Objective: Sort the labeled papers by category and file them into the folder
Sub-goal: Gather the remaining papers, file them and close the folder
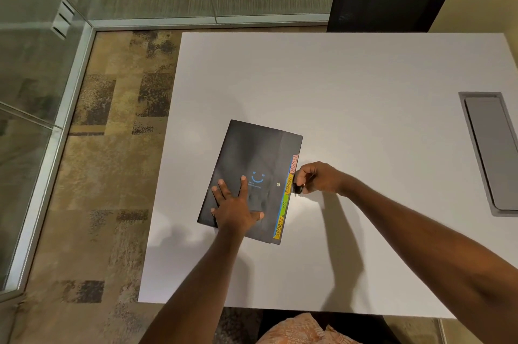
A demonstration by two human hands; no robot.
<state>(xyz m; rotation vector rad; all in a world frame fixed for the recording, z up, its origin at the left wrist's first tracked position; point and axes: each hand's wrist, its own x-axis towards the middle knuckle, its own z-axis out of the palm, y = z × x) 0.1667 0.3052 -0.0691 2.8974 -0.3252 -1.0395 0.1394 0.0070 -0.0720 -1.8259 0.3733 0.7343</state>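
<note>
Folder [252,153] lies under flat left fingers [244,188]; right fingers [301,175] pinch a black piece [297,189] at its edge.

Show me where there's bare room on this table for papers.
Bare table: beyond the folder to the far edge, and between the right hand and the grey hatch. Crowded: the folder's tabbed edge; the left hand presses its cover.

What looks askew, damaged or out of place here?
Only minor: the black folder lies skewed to the edges of the white table, closed, with the left hand flat on it. No loose papers show anywhere. The right hand pinches a small black piece beside the coloured tabs; what it is, I cannot tell. No damage visible.
</note>
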